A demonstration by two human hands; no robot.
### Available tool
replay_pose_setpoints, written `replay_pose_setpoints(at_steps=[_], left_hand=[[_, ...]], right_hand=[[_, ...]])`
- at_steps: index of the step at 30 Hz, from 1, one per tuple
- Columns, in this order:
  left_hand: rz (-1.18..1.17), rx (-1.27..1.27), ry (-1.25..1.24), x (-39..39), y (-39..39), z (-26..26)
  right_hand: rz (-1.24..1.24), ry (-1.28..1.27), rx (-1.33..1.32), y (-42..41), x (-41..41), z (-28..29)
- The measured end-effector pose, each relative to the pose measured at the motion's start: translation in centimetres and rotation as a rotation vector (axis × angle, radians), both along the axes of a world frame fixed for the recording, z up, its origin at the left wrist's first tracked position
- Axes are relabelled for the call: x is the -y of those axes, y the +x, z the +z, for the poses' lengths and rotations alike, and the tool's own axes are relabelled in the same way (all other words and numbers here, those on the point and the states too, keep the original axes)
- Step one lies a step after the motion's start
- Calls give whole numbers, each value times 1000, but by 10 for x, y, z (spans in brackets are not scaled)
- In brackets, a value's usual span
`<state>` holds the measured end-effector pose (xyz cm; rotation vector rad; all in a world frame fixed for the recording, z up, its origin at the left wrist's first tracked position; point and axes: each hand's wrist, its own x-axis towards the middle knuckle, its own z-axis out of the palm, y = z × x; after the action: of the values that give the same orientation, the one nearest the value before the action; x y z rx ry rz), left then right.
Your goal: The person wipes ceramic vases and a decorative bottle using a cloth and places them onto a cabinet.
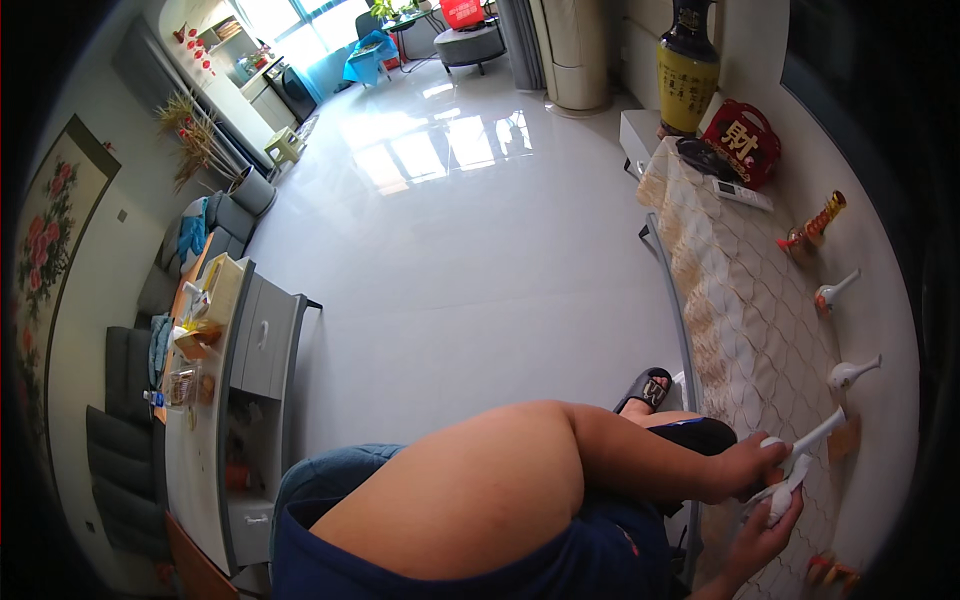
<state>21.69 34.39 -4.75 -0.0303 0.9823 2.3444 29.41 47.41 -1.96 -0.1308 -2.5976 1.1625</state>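
My left hand [742,469] grips a white long-necked bud vase [819,435] by its round body, the neck slanting up towards the wall. Just below it, my right hand [772,529] holds a crumpled white cloth or tissue [782,499], its fingers bent around it. The two hands are close together over a beige quilted runner [750,322] on a long low cabinet. Two similar white bud vases, one nearer [851,373] and one farther [836,291], stand along the wall. My left forearm crosses in front of my body.
Farther along the cabinet are an amber glass vase [810,229], a white remote control [742,195], a red decorated bag [742,142] and a tall yellow vase [686,86]. Behind me stands a grey-and-white table [266,337] with drawers. My slippered foot [649,390] rests by the cabinet.
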Motion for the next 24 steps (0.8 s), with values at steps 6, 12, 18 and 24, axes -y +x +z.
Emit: replay_pose_setpoints(at_steps=[6,12,18,24], left_hand=[[-11,-76,-176,-9,14,-14],[-161,329,426,28,-1,-7],[-347,386,331,18,0,-4],[-403,324,169,5,19,5]], right_hand=[[234,179,-393,-11,31,15],[371,397,-469,-2,40,9],[112,-27,-321,1,3,23],[-42,-388,-196,-12,12,30]])
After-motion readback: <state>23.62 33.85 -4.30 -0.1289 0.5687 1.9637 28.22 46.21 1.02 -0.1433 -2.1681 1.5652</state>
